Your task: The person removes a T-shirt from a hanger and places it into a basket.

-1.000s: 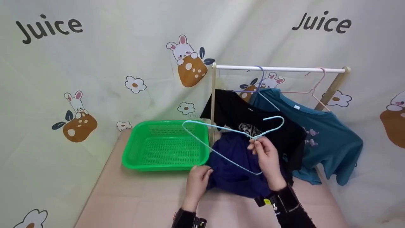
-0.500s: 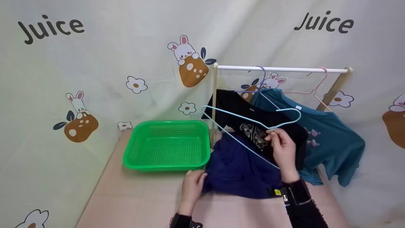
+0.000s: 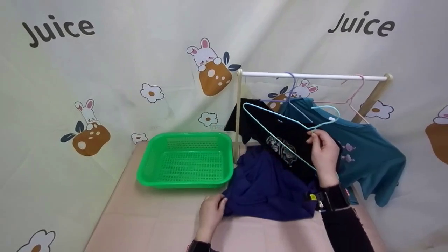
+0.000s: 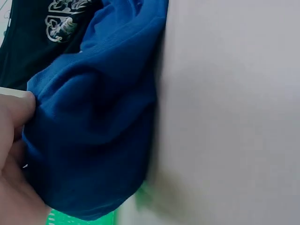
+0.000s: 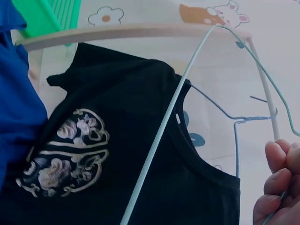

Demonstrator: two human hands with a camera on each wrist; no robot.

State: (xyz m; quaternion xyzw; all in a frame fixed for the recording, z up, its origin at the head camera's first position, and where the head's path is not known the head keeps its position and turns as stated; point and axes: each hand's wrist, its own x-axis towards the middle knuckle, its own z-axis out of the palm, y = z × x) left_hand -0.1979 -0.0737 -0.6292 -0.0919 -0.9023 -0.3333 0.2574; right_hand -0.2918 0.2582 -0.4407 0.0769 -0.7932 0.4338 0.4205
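My left hand (image 3: 211, 211) pinches the near left edge of a navy blue garment (image 3: 269, 196), which lies bunched on the table. In the left wrist view, thumb and fingers grip the border of the blue cloth (image 4: 93, 136). My right hand (image 3: 325, 154) holds a light blue wire hanger (image 5: 159, 133) by its neck, the hook pointing up. The bare hanger is raised above the garment, tilted, with one shoulder toward the upper left. In the head view it overlaps a black T-shirt (image 3: 252, 119) with an embroidered print.
A wooden rack with a white rail (image 3: 325, 76) stands at the back right. From it hang the black T-shirt on a purple hanger (image 3: 290, 87) and a teal shirt (image 3: 371, 157) on a pink hanger (image 3: 357, 91). A green basket (image 3: 185, 183) sits left of the rack.
My right hand has moved the hanger up and to the right, away from the navy garment. My left hand has shifted slightly toward me, keeping the garment's edge.
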